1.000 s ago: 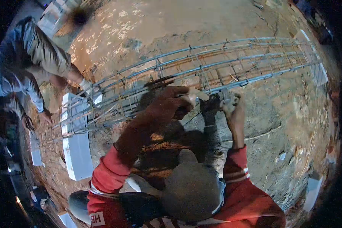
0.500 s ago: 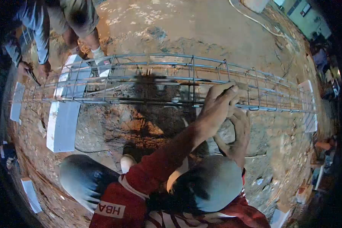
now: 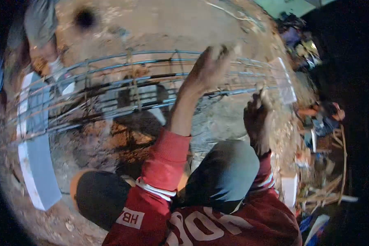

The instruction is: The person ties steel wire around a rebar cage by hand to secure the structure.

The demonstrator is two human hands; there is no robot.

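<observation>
A long rebar cage (image 3: pixel 156 76) of parallel steel bars with square stirrups stretches across in front of my knees. My left hand (image 3: pixel 212 67) is raised over its right part, its fingers smeared by motion. Lower and to the right, my right hand (image 3: pixel 258 117) has its fingers bent in, with the fingertips close to the cage's near bar. I cannot tell what, if anything, is in these fingers. The cage overlaps a white block (image 3: pixel 37 172) at the left and a second white block (image 3: pixel 289 88) at the right.
A person's leg (image 3: pixel 49 49) stands behind the cage's left end. Muddy, uneven ground (image 3: pixel 160 37) lies all around. Another white block (image 3: pixel 290 190) is near my right side, beside sticks (image 3: pixel 324 190) and mixed clutter. Further people or belongings (image 3: pixel 301 43) show dimly at the upper right.
My view has swung to the right, so the cage appears further left. My hands, together at the cage before, are now apart, the left one raised. The other person's hands have left the view.
</observation>
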